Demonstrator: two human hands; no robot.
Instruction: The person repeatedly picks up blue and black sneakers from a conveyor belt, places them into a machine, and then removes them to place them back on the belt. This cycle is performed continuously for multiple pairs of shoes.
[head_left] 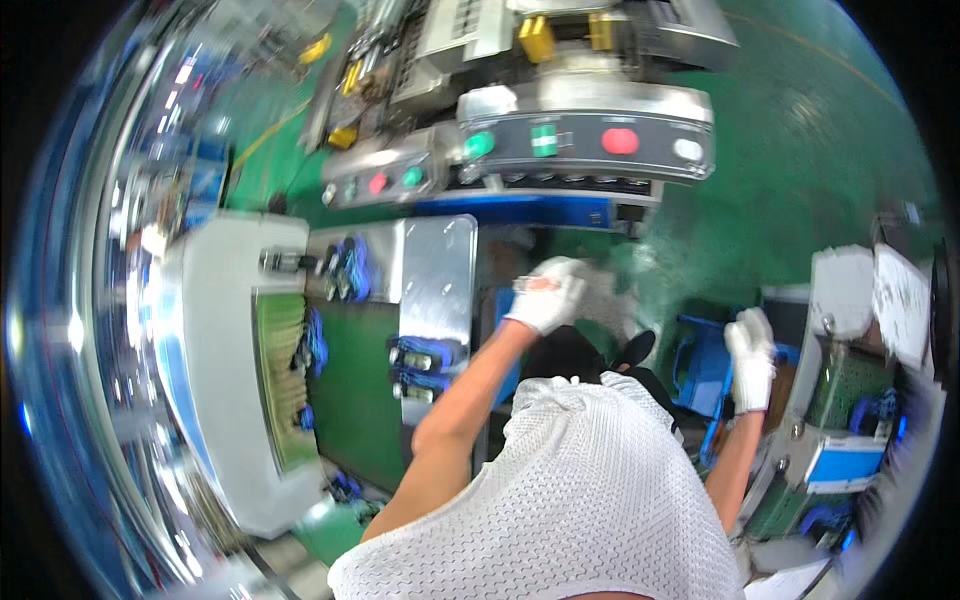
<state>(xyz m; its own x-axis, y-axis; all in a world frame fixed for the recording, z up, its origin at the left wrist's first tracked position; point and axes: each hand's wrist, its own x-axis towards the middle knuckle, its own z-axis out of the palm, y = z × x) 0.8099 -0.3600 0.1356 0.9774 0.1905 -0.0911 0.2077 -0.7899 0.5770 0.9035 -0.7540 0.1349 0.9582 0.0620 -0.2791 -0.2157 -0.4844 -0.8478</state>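
Note:
My left hand [548, 298], in a white glove, is held out in front of my body, below the control panel. Its fingers are curled, and a small orange-pink patch shows at them; blur hides whether that is a held piece. My right hand [751, 362], also gloved in white, is out to the right beside a blue plastic bin [703, 368]. Its fingers reach forward, loosely apart, with nothing visible in them. Left of my left arm, blue-and-black parts [425, 365] lie on a bare metal shelf [440, 260].
A control panel [585, 140] with red, green and white buttons stands ahead, a smaller button box [385, 180] to its left. A white machine table [225, 330] is at left. At right stands a rack [835, 400] holding blue-and-black parts. The floor [790, 130] is green.

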